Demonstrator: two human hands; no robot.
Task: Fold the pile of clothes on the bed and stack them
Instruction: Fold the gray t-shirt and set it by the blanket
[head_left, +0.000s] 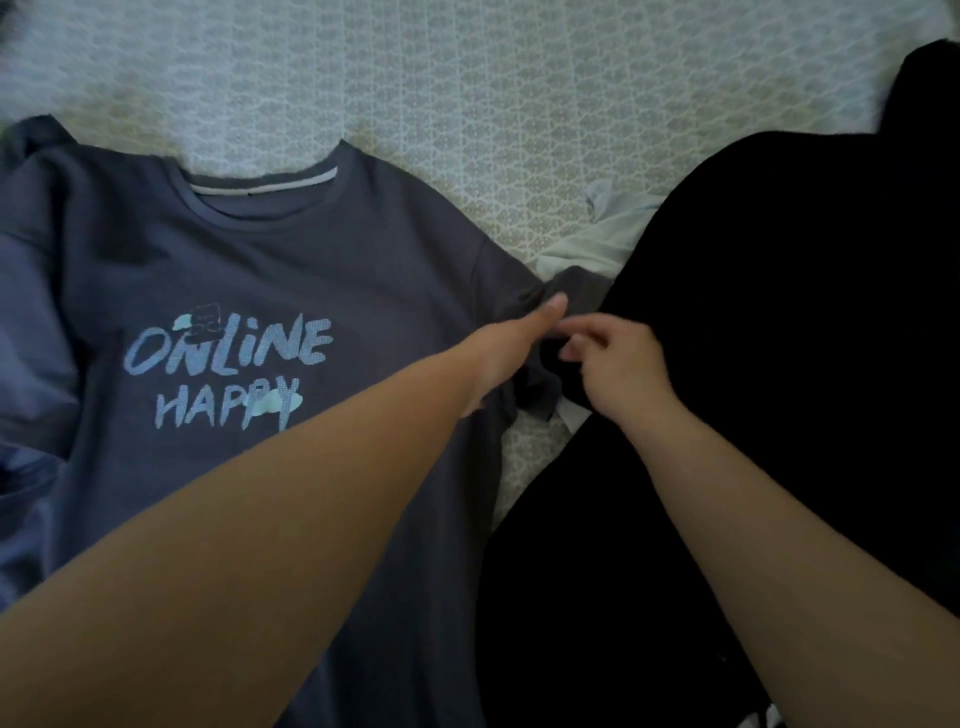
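Both hands (561, 348) at tee (270, 270) sleeve edge.

- "ONLINE" in pale blue brush letters across the chest of the grey T-shirt (270, 270).
- "HAPPY" right beneath it, same lettering, a pale cloud shape smudging over the last letters.
- Small emblem above "ONLINE": unreadable.

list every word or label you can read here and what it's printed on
"ONLINE" on the chest of the grey t-shirt, pale blue letters.
"HAPPY" just below it on the same shirt, its last letters partly covered by a pale cloud shape.
Small graphic above "ONLINE": too blurred to read.
White marks on the black garment at the bottom edge: unreadable.
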